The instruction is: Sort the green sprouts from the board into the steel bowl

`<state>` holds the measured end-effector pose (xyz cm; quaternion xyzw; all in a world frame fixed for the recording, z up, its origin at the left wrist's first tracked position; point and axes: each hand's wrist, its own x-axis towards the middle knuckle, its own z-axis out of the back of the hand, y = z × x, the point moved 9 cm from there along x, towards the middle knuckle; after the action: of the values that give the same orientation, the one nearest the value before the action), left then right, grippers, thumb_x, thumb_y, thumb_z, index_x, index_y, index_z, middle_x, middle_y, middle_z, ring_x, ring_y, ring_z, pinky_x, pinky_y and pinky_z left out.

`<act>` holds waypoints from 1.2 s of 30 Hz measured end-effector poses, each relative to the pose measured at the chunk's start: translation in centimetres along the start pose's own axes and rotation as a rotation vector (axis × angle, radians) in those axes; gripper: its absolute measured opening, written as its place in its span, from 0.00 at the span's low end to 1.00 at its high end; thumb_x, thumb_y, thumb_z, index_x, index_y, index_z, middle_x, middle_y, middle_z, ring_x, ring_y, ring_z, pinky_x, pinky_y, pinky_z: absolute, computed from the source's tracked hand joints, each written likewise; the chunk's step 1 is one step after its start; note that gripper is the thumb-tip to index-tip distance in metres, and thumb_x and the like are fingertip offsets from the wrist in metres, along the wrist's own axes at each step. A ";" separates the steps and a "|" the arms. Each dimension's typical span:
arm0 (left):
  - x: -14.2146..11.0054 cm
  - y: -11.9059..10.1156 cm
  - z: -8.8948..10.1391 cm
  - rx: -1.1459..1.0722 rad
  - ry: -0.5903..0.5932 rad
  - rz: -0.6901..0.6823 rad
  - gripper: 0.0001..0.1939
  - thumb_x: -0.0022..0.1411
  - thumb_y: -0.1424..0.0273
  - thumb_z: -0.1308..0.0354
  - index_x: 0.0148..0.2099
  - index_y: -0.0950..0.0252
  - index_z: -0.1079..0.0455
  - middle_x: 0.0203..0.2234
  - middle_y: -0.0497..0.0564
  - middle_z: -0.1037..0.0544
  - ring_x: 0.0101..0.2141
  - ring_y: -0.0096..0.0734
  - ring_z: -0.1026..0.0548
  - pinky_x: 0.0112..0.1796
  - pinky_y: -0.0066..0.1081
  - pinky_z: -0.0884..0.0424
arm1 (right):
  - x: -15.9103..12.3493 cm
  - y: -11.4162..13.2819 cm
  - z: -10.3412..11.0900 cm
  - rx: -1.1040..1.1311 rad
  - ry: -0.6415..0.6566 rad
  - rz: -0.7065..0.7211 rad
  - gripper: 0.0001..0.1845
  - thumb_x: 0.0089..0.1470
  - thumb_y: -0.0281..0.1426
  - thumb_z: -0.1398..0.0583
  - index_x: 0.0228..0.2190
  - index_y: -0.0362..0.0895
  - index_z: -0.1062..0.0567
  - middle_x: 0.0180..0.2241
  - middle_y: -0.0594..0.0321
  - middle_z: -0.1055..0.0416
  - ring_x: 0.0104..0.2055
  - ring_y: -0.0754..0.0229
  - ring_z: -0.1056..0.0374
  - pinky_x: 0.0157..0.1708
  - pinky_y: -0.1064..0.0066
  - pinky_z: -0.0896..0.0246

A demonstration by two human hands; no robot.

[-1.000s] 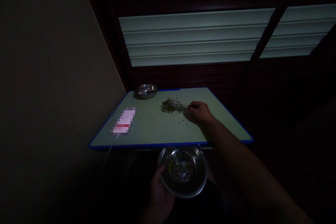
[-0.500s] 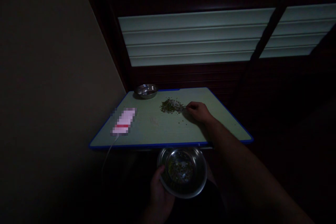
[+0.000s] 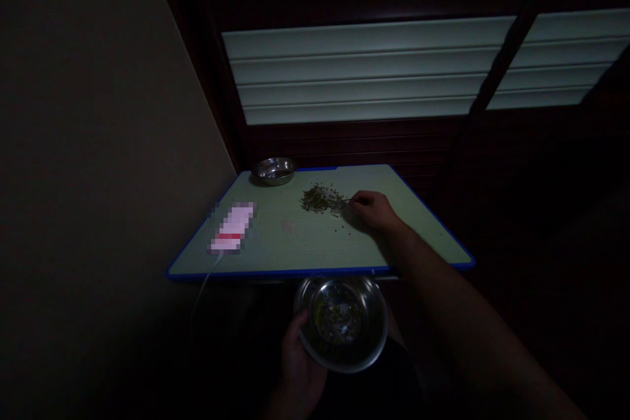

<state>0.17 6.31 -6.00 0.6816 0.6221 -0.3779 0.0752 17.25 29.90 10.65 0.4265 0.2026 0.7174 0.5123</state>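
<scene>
Low in the view, my left hand point(image 3: 301, 357) grips the left rim of a shiny metal bowl point(image 3: 371, 341), thumb over the edge. Small greenish grains point(image 3: 335, 318) lie scattered over its bottom. Above the table, my right hand point(image 3: 371, 207) is closed on the handle of a thin, spoon-like utensil point(image 3: 346, 201). Its tip meets the right side of a loose pile of small green-brown grains point(image 3: 317, 199); dim light hides the tip's exact shape. A few stray grains point(image 3: 343, 230) lie just in front of the hand.
The pale green tabletop point(image 3: 266, 252) has a blue rim. A second metal bowl point(image 3: 274, 172) stands at its back left corner. A blurred-out pink phone-like device point(image 3: 233, 228) lies at the left, its white cable point(image 3: 204, 285) hanging over the front edge. Dark panelling point(image 3: 344, 144) rises behind.
Very little differs. The utensil in my right hand shows slightly more clearly at the pile's right side. My left hand and the bowl stay in place.
</scene>
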 end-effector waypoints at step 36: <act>-0.1 -0.2 0.1 0.018 -0.024 -0.016 0.09 0.58 0.71 0.44 0.32 0.67 0.23 0.29 0.56 0.17 0.34 0.40 0.20 0.44 0.41 0.28 | -0.3 -0.5 -0.1 0.163 0.044 -0.144 0.07 0.37 0.33 0.41 0.17 0.43 0.27 0.18 0.65 0.33 0.24 0.62 0.39 0.27 0.70 0.45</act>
<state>-0.02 6.20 -5.99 0.6726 0.6232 -0.3922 0.0732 17.49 29.89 10.10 0.4352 0.3018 0.6689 0.5216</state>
